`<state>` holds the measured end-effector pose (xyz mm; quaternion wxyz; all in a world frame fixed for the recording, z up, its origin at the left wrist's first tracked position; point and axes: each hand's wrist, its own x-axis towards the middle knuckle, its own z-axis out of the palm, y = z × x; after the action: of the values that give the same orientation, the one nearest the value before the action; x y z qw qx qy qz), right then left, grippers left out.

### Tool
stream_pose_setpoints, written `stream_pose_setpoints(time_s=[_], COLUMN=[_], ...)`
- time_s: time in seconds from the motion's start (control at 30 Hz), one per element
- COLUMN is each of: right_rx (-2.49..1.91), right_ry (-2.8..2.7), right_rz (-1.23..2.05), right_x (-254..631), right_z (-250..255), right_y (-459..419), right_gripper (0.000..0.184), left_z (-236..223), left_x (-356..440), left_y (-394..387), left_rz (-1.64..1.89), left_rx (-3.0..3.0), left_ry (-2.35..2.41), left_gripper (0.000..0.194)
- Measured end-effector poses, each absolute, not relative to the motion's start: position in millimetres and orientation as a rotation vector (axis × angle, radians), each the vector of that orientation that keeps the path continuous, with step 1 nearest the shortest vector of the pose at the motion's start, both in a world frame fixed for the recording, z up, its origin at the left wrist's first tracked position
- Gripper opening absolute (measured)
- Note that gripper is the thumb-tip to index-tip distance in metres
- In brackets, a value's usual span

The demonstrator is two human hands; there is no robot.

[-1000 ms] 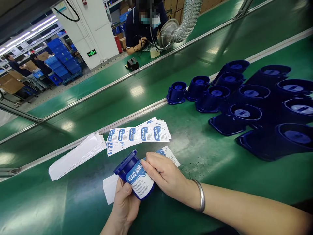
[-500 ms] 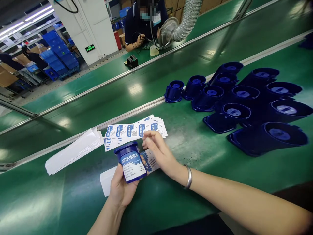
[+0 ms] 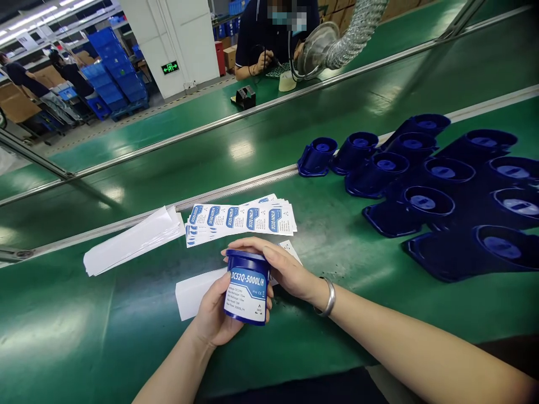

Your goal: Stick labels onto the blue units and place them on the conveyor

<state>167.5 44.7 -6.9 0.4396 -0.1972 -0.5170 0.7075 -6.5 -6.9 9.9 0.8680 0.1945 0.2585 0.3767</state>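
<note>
My left hand is wrapped round a dark blue plastic pump housing from the left and below. On its side a blue and white label reads DC52Q-5000L/H and faces me, looking flat. My right hand curves over the back and right of the housing's flanged rim, its fingers partly hidden behind it. Beneath the right hand, part of a label strip lies on the green bench. Left of the housing is a blank white strip, partly covered by my left hand.
Stacked label sheets lie beyond my hands, with white backing strips to their left. Several blue housings stand at the right. A metal rail borders the bench. Across it a person works near a duct hood.
My right hand left the label's edge, opened away from the housing, then came back onto its rim. The housing has turned more upright, its label facing me. The camera view has shifted slightly.
</note>
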Motion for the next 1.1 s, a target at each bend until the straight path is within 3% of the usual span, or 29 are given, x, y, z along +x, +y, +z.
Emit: stream_pose_setpoints(time_s=[0.13,0.3,0.6,0.97,1.1], right_rx=[-0.446,-0.49,-0.653,-0.838,-0.904], right_ry=[-1.365,-1.573,-1.587,-1.512,-1.505], right_rz=[1.736,1.475,1.154,1.137,1.175], right_x=[169.4,169.0,158.9,153.1,152.1], right_z=[-5.0,-0.7,-6.1,-14.6,-14.5], right_y=[43.9,41.0,27.0,22.0,23.1], right_gripper=[0.056,0.057,0.045,0.056,0.06], left_z=[9.7,10.6,19.7,26.7,25.4], left_x=[-4.6,-6.4,-9.8,-11.1,-9.6], left_y=[-7.5,-6.7,-5.1,-6.5,-7.2], left_rz=[0.756,0.677,0.685,0.708,0.64], left_rx=[0.459,0.517,0.79,1.441,1.543], left_ry=[0.592,0.799,1.018,1.176,1.274], left_gripper=[0.058,0.068,0.058,0.04,0.041])
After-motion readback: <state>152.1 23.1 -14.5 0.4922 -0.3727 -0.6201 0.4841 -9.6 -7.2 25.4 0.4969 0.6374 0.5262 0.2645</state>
